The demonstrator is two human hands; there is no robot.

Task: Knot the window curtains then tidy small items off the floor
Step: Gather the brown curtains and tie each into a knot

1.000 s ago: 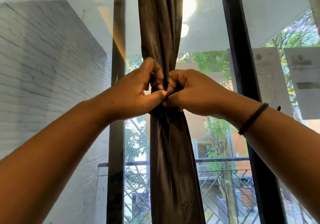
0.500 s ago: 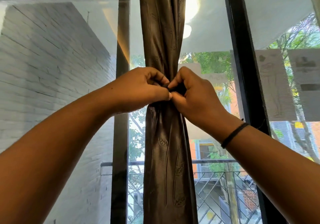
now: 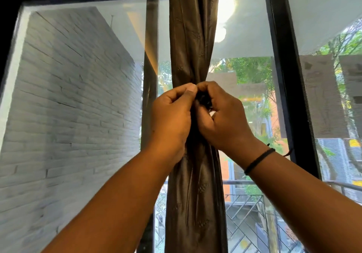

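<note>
A brown satin curtain (image 3: 193, 37) hangs bunched into one narrow column down the middle of the window. At its waist sits a dark tie or knot (image 3: 203, 99), mostly hidden between my fingers. My left hand (image 3: 172, 115) pinches it from the left with thumb and forefinger. My right hand (image 3: 221, 115), a black band on its wrist, curls around it from the right. Both hands touch each other in front of the curtain.
Black window frame bars (image 3: 284, 76) stand right of the curtain and a thinner one (image 3: 150, 57) just left of it. A white brick wall (image 3: 68, 106) shows through the left pane. A balcony railing (image 3: 244, 203) and trees lie outside, below and right.
Both hands have turned from gripping the curtain's waist sideways to fingertips pinching the tie from above. The view has tilted up slightly, and the curtain has stayed bunched.
</note>
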